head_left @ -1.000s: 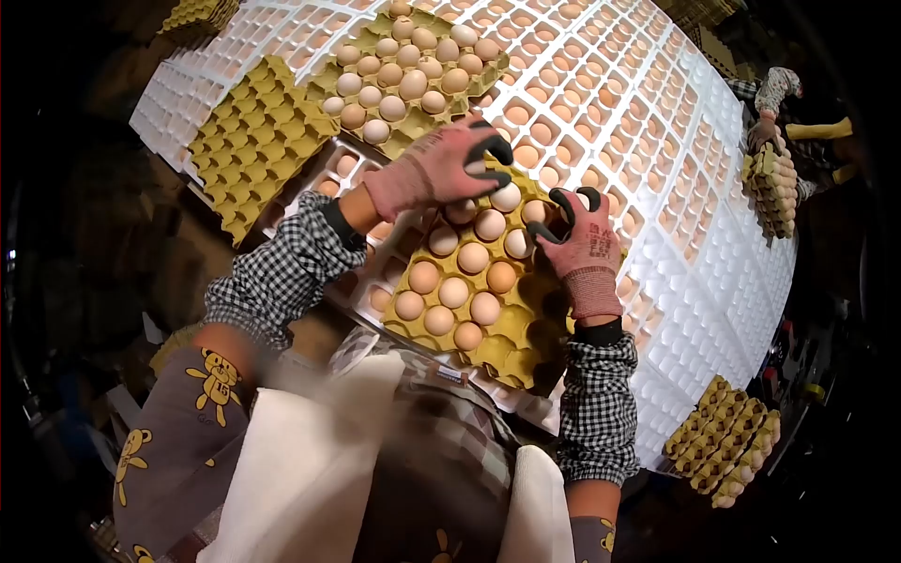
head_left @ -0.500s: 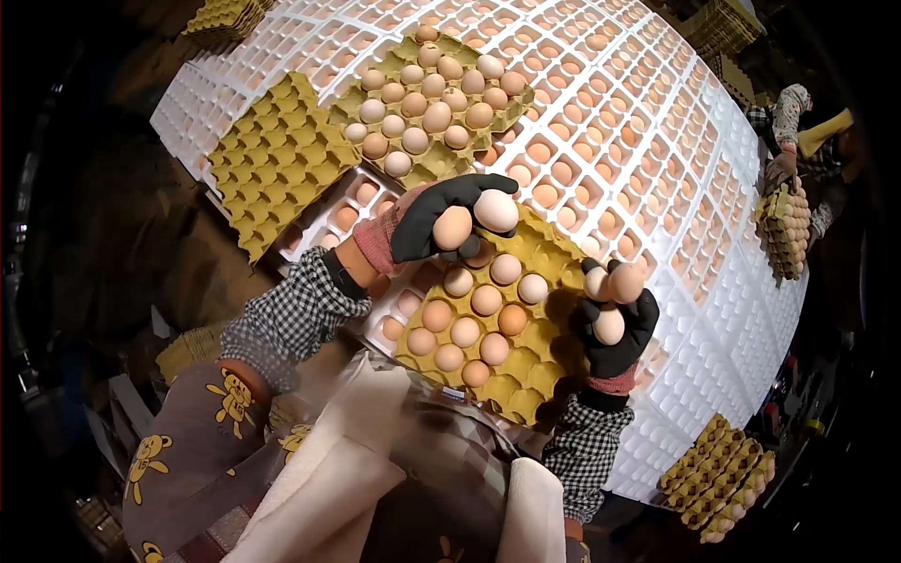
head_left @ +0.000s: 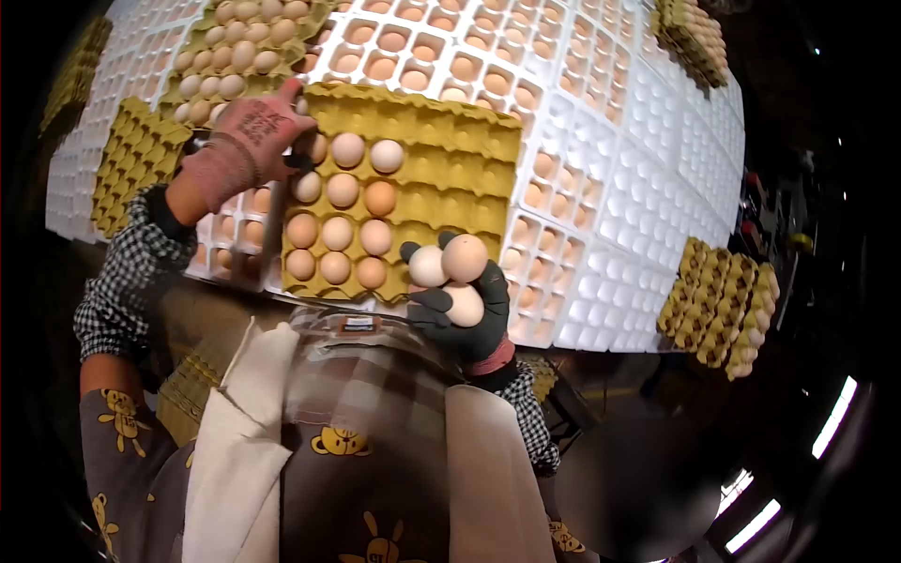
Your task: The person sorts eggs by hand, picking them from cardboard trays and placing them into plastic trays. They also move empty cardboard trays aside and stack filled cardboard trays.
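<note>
My right hand point(head_left: 465, 305), in a black-palmed glove, is closed around several eggs point(head_left: 464, 258) above the right front part of a yellow egg tray point(head_left: 460, 159). Eggs point(head_left: 342, 190) fill the tray's left part in rows; its right and back cups hold none. My left hand point(head_left: 249, 136), in a pink-backed glove, lies over the tray's left edge with its back towards me. Its fingers bend beside an egg point(head_left: 319, 148) in the back row. Its palm is hidden, so I cannot see what it holds.
White trays point(head_left: 389, 56) with eggs spread behind and to the right. A second yellow tray point(head_left: 174, 98) of eggs stands back left, beside a yellow tray point(head_left: 131, 164) without eggs. Stacked trays point(head_left: 718, 305) are at the right edge, and another stack point(head_left: 690, 42) at the back right.
My view has turned, shifting the scene. My left hand, which showed two eggs, has turned over at the tray's left edge. My right hand keeps its eggs and is now over the tray's front.
</note>
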Available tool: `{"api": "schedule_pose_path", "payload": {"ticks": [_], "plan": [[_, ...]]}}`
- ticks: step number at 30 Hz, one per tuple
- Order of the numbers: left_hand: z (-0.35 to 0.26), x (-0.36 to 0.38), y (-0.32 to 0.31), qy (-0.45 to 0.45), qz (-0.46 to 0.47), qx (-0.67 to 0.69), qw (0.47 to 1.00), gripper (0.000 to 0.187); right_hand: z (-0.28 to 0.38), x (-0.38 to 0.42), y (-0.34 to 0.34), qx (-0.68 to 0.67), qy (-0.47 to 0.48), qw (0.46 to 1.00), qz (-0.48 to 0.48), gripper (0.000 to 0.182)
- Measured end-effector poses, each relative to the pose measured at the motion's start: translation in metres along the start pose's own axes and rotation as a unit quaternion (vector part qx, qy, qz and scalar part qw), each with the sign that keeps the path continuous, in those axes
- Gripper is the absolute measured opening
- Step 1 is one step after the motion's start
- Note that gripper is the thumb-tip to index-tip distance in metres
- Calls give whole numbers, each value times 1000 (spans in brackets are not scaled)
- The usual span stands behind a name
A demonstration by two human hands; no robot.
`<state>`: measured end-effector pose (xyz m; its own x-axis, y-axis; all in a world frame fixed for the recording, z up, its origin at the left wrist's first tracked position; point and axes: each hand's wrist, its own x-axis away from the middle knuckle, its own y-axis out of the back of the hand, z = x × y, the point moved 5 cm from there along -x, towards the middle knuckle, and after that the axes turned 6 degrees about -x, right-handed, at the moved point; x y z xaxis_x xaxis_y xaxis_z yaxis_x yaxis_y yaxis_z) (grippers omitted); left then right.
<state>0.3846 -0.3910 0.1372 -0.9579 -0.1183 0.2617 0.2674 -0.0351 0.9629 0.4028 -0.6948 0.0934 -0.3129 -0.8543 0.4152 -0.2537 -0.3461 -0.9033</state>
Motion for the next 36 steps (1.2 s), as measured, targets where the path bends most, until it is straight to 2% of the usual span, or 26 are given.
{"api": "schedule_pose_path", "payload": {"ticks": [1, 3, 4, 5, 6, 7, 8, 9, 10, 11, 13, 15, 16, 17, 19, 20, 21, 23, 25, 27, 29, 31, 33, 34, 35, 36], "plan": [[3, 2, 1, 2, -26, 0, 1000, 45, 5, 19, 7, 50, 29, 998, -18, 52], [16, 17, 1, 61, -69, 157, 983, 48, 36, 69, 21, 115, 150, 981, -43, 55], [17, 24, 0, 46, -107, 230, 966, 51, 62, 95, 28, 298, 202, 928, -100, 58], [10, 33, 1, 33, -139, 304, 942, 54, 86, 127, 34, 417, 254, 843, -226, 52], [-23, 38, 18, 64, -79, 419, 902, 51, 107, 156, 49, 503, 299, 761, -279, 43], [-61, 40, 34, 38, -50, 462, 885, 48, 127, 186, 63, 577, 330, 663, -344, 35], [-104, 42, 40, -46, -53, 479, 875, 48, 148, 220, 104, 560, 319, 635, -426, 42], [-149, 37, 41, -77, 11, 581, 810, 47, 160, 237, 121, 560, 315, 640, -422, 42], [-193, 33, 48, -126, 22, 564, 816, 49, 170, 250, 126, 660, 332, 546, -394, 44], [-236, 28, 35, -132, 58, 544, 827, 53, 176, 258, 127, 747, 346, 441, -358, 45], [-315, 15, 14, -148, 94, 414, 893, 59, 188, 269, 134, 743, 346, 453, -351, 50], [-379, 0, 4, -156, 68, 335, 927, 63, 204, 283, 141, 696, 352, 474, -409, 51], [-404, -9, 3, -163, 77, 289, 940, 67, 213, 289, 144, 718, 378, 439, -386, 49], [-427, -18, -1, -163, 47, 277, 946, 67, 223, 296, 149, 714, 381, 442, -388, 49], [-471, -35, 0, -161, 46, 255, 952, 65, 232, 306, 129, 779, 412, 322, -347, 49], [-492, -42, -6, -180, 17, 221, 958, 59, 238, 307, 119, 775, 410, 331, -348, 51], [-511, -53, -20, -163, 52, 145, 975, 53, 250, 308, 130, 734, 395, 396, -385, 52], [-523, -61, -33, -134, 73, 107, 982, 48, 262, 288, 136, 790, 320, 358, -381, 56], [-531, -62, -31, -124, 76, 115, 983, 47, 267, 270, 144, 820, 262, 369, -349, 59], [-533, -68, -13, -134, -43, 219, 965, 47, 278, 270, 160, 816, 289, 368, -341, 61], [-550, -93, -23, -139, 6, 202, 970, 51, 287, 272, 176, 841, 289, 323, -323, 60], [-552, -106, -28, -95, 0, 244, 965, 56, 294, 279, 165, 849, 281, 327, -305, 57], [-542, -104, -31, -82, -94, 284, 951, 63, 312, 285, 167, 761, 366, 437, -309, 54], [-540, -99, -37, -81, -98, 201, 971, 65, 317, 279, 153, 756, 393, 424, -308, 53], [-538, -93, -43, -76, -102, 116, 985, 68, 321, 269, 140, 746, 409, 437, -292, 55], [-537, -89, -54, -63, -57, 102, 991, 73, 325, 256, 141, 773, 410, 387, -290, 56]]}}
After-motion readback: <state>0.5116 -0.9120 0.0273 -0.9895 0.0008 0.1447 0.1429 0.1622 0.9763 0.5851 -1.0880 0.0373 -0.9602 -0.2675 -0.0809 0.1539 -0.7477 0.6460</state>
